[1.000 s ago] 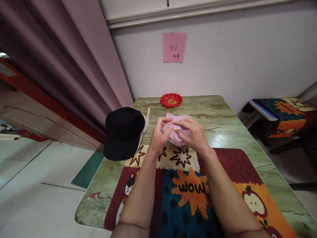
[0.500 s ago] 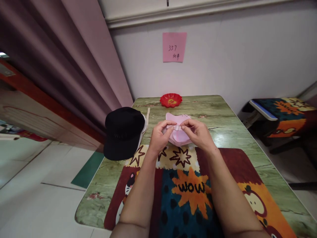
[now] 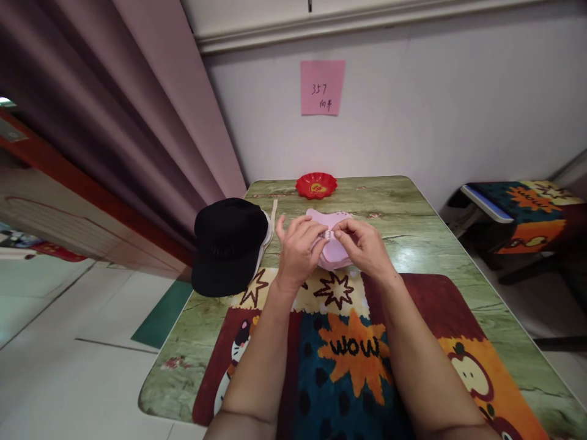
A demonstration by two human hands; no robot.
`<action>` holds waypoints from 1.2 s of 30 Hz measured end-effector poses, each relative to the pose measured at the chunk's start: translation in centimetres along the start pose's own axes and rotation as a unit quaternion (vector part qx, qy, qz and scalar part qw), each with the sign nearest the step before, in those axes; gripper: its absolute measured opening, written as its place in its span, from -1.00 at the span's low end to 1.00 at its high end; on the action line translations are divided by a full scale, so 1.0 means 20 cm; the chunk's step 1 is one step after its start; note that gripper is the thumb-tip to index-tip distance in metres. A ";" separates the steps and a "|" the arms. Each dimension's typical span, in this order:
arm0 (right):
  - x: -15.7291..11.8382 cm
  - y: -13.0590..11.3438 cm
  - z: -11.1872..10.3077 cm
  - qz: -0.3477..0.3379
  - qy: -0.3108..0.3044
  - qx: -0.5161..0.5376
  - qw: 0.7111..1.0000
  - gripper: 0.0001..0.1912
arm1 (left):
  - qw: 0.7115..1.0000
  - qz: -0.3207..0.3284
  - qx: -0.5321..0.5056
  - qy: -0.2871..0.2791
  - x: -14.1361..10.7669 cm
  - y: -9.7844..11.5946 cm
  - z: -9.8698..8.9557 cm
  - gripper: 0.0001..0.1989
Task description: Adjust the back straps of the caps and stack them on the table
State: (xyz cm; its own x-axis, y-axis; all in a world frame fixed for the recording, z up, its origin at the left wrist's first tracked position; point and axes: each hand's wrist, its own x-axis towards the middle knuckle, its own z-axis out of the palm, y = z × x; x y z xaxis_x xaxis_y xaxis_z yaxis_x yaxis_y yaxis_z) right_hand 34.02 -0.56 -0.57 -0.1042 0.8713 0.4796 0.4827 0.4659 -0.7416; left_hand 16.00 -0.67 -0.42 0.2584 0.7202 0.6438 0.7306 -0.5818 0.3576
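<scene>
A pink cap [image 3: 337, 252] lies on the table in front of me, its strap [image 3: 328, 234] and small buckle facing me. My left hand [image 3: 300, 244] pinches the strap between thumb and fingers at the buckle's left side, with an outer finger lifted away. From the other side, my right hand [image 3: 360, 241] holds the strap between thumb and forefinger. Fingers cover part of the strap and the cap's sides. To the left of my left hand, a black cap [image 3: 229, 238] rests on top of a whitish cap [image 3: 266, 235], whose pale strap end sticks up.
A red scalloped dish [image 3: 316, 186] stands at the back of the green wood-patterned table [image 3: 169, 373]. A colourful mat [image 3: 353, 397] lies beneath my forearms. A stool [image 3: 527, 208] is off to the right, and a curtain [image 3: 151, 91] hangs at left.
My left hand has shifted slightly right, closer to the buckle, and its outer fingers have lifted and spread. My right hand and the caps have stayed nearly in place.
</scene>
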 end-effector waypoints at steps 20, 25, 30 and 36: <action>0.00 0.01 0.01 0.017 0.006 -0.021 1.000 -0.84 | 0.990 -0.044 -0.135 -0.021 0.01 -0.01 0.02 -0.86; 0.00 0.00 0.02 0.014 0.004 -0.031 0.999 -0.84 | 0.989 -0.052 -0.134 -0.028 0.02 -0.01 0.03 -0.86; 0.00 0.00 0.02 0.007 0.012 -0.030 0.999 -0.84 | 0.989 -0.061 -0.128 -0.034 0.02 -0.01 0.02 -0.86; 0.00 0.01 0.03 0.012 0.012 0.005 1.000 -0.85 | 0.990 -0.064 -0.123 -0.037 0.02 -0.01 0.01 -0.88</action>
State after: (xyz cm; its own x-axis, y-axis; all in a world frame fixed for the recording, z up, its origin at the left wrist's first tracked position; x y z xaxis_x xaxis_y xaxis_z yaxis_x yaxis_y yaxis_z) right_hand 33.57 -0.44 -1.03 -0.0726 0.8780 0.4732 0.4763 0.4473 -0.7570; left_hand 16.17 -0.24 -0.46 0.2258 0.8143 0.5347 0.5864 -0.5519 0.5929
